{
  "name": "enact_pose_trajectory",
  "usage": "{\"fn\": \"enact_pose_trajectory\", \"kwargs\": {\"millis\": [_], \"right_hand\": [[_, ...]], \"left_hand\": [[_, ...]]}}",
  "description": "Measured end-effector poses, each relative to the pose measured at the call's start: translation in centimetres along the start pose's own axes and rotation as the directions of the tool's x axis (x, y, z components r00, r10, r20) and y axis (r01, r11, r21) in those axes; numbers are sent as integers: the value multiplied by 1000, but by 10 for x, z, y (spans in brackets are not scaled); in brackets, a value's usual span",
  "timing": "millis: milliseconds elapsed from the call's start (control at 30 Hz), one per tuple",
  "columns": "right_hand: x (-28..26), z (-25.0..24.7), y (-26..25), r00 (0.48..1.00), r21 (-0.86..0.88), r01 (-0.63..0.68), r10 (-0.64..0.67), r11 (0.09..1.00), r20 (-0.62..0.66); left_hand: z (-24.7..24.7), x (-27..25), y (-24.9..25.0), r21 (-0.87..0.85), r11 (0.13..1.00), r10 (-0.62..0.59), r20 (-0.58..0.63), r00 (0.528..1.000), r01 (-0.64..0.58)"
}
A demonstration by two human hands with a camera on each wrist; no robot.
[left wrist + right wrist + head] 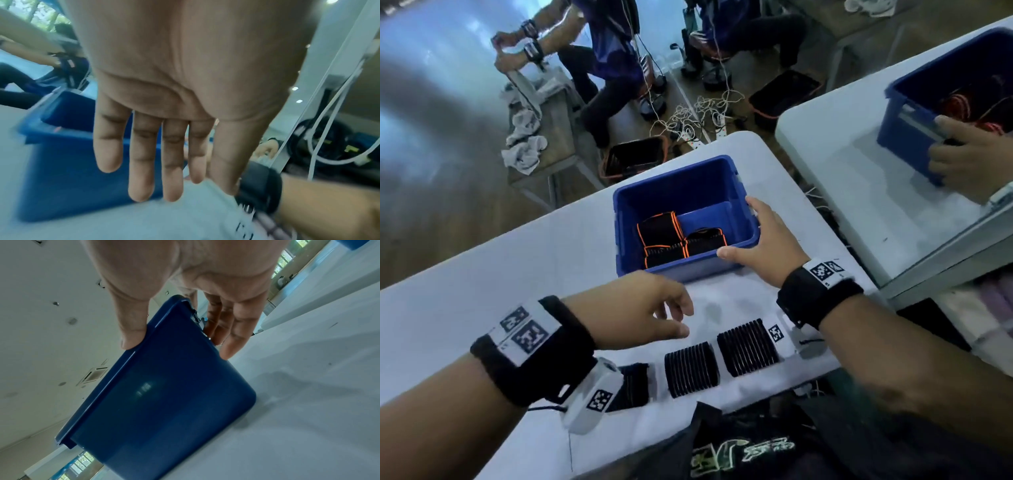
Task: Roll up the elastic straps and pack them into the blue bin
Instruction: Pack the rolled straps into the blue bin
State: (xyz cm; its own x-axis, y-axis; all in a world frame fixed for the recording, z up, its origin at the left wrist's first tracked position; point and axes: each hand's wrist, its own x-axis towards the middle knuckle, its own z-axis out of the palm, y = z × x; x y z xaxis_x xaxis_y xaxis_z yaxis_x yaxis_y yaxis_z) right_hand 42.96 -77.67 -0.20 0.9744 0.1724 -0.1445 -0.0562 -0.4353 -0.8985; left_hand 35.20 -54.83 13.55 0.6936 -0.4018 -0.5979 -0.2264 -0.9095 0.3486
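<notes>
data-collection workrm: white folding tables, floor cables, other wrist-cam workers

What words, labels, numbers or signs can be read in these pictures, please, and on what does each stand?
No text reads clearly.
Green characters on the black garment at the bottom edge: upside down and stylised, not legible.
Square black-and-white coded markers on the left wristband and the right wristband: patterns only, with tiny illegible print.
Pale mark on the blue bin wall: too blurred to read.

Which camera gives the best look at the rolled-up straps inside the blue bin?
The head view: it looks down into the blue bin onto the rolled straps. Both wrist views show only the bin's outer walls, so the straps are hidden.
</notes>
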Motion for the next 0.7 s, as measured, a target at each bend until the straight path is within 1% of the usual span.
{"fn": "enact_pose_trajectory", "kwargs": {"millis": [67,133,233,367,567,700], "right_hand": [[0,1,1,1000,17,0,-1,1000,2],[0,1,1,1000,30,10,-10,1000,2],[2,2,4,1000,16,20,-20,1000,8],[3,4,7,1000,4,28,-28,1000,-8],[3,3,8,998,-12,53,-53,999,-16],[3,3,9,998,-14,59,-59,998,-20]], "left_hand": [[38,8,-18,6,997,-75,51,996,75],[71,17,-36,32,990,-140,54,989,139],[102,26,-49,32,983,-181,71,981,179],[119,32,-46,-30,974,-221,93,971,225],[127,40,-41,4,962,-271,136,953,273],[129,39,-39,-14,954,-294,153,944,299]]}}
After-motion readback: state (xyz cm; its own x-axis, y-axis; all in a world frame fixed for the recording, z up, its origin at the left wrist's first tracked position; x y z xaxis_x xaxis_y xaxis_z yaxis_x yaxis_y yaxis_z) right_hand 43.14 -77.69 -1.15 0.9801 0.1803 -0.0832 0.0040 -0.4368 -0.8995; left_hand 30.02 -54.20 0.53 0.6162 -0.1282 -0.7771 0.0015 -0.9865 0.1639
